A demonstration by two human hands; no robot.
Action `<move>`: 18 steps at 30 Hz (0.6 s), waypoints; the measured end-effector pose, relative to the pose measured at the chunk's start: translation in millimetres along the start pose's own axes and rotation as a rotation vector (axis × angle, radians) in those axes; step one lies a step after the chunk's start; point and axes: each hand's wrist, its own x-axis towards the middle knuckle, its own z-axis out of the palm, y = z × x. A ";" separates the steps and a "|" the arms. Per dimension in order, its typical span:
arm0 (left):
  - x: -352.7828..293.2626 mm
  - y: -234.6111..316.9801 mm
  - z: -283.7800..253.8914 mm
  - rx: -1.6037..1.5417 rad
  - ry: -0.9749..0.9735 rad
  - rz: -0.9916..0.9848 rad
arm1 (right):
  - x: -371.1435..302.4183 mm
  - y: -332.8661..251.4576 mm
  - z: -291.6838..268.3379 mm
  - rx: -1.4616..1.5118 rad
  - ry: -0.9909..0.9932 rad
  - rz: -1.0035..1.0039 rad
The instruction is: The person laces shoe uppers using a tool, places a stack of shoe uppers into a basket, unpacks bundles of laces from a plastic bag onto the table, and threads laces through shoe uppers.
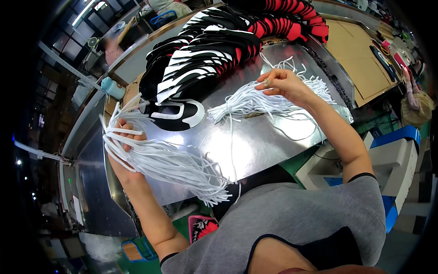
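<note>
My left hand (131, 133) is closed around a thick bundle of white shoelaces (175, 160), whose loose ends trail toward the table's near edge. Above a second bundle of white shoelaces (260, 101), my right hand (288, 86) is raised with its thumb and fingertips pinched together. Something small and pale shows at those fingertips, too small to name. This second bundle is gathered at its left end and lies on the shiny metal table (219, 153). Between the bundles, a single black-and-white shoe upper (179, 119) rests flat, close to my left hand.
Overlapping rows of black, white and red shoe uppers (200, 59) fill the far side of the table. Brown cardboard (360, 59) lies at the right. A light blue container (112, 87) stands at the left edge. Another person (112, 48) is in the far left background.
</note>
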 end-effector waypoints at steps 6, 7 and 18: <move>-3.5 15.6 -6.2 -0.041 -0.110 0.072 | 25.3 23.3 27.0 0.107 -0.131 0.019; -3.0 19.0 -11.4 -0.023 -0.105 0.081 | 28.0 29.2 32.4 0.088 -0.092 0.027; -9.4 51.6 -30.4 -0.009 -0.090 0.081 | 79.9 92.7 93.6 -1.321 -0.111 -0.523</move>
